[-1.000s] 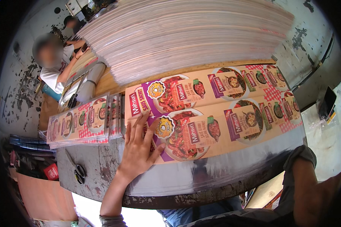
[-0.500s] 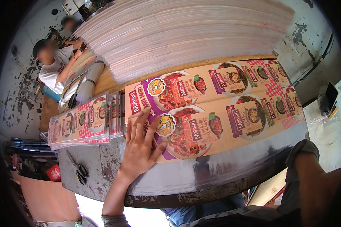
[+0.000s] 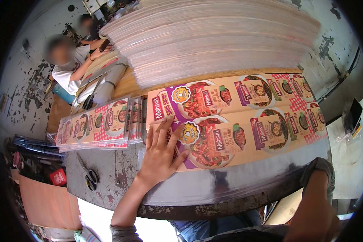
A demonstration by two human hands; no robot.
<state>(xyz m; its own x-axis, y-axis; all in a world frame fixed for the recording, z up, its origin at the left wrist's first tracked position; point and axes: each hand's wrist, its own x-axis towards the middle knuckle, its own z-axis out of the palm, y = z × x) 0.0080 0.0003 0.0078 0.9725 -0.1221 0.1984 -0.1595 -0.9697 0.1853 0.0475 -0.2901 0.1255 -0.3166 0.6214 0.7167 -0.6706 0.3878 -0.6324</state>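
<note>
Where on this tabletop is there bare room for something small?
Bare tabletop lies between scissors and left hand, this side of the plastic-wrapped cards. Crowded: rear, by the tall stack; right, under printed sheets and clear film.

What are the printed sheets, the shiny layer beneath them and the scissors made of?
Printed sheets: probably paper or card, smooth with flat print. Shiny layer: likely plastic film, given its glossy reflections. Scissors: apparently metal blades, grey, thin; dark handles, perhaps plastic.

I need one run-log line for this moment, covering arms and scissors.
left hand: fingers spread on printed panels | right forearm: lower right, grip unclear | scissors: on table, left of panels
</note>
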